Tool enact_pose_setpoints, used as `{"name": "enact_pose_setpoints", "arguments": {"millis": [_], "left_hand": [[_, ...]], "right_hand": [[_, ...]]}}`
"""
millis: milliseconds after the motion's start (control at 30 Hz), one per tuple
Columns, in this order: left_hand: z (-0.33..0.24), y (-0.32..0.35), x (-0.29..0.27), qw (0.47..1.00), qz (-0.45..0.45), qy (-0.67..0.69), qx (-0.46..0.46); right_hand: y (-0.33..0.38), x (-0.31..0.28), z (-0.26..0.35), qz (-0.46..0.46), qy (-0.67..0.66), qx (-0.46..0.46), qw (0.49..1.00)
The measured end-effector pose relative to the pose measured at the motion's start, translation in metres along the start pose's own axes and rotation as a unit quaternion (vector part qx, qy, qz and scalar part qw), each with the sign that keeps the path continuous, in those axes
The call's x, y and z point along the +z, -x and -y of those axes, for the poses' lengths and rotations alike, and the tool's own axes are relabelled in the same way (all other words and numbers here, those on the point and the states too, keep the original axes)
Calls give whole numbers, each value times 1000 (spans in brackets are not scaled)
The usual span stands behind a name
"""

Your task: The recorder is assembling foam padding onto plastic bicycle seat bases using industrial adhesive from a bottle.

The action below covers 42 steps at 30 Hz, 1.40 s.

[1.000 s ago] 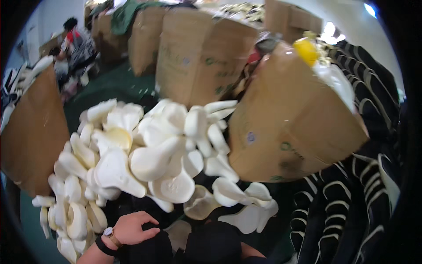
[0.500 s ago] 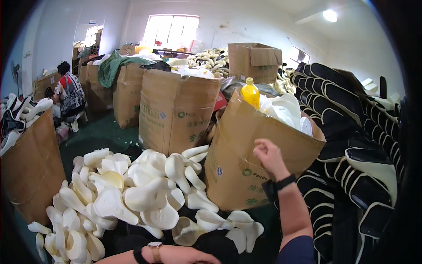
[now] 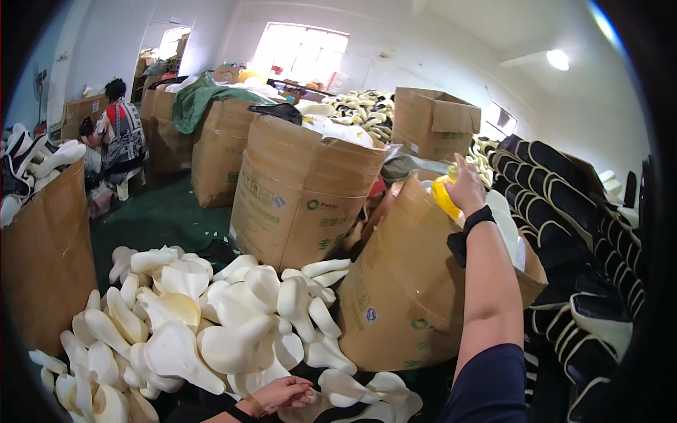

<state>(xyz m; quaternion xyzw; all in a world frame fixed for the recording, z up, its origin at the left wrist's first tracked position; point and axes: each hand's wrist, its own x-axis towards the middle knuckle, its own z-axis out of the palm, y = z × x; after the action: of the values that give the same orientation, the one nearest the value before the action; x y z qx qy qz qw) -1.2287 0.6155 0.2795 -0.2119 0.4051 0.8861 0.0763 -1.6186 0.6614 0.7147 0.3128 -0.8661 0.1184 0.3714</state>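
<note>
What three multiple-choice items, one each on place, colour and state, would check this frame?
1. Where is the right hand?
A. on the floor
B. at the top of the nearest cardboard box
C. on the black stack

2. What colour is the bottle it grips?
A. yellow
B. blue
C. red

3. How is the left hand?
A. raised overhead
B. inside a box
C. low, by the white foam pieces

B: the raised arm ends at the box's open top.
A: yellow shows under the fingers.
C: it sits at the pile's near edge.

Black wristband (image 3: 474, 217) (navy sleeve (image 3: 488, 384))
</note>
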Motion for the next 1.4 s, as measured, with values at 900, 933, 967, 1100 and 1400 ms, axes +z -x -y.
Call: {"name": "enact_pose_setpoints", "arguments": {"millis": [900, 933, 967, 1100, 1400], "left_hand": [[-7, 8, 24, 958, -24, -202, 203], [-12, 23, 32, 949, 18, -203, 239], [-16, 44, 42, 937, 52, -204, 278], [-27, 130, 76, 882, 163, -212, 387], [12, 201, 94, 842, -139, -320, 412]], "right_hand": [[174, -174, 43, 4, -313, -251, 916], [200, -169, 52, 43, -365, -266, 891], [225, -164, 61, 84, -419, -284, 858], [319, -135, 83, 295, -479, -285, 776], [356, -105, 127, 260, -491, -392, 733]]}}
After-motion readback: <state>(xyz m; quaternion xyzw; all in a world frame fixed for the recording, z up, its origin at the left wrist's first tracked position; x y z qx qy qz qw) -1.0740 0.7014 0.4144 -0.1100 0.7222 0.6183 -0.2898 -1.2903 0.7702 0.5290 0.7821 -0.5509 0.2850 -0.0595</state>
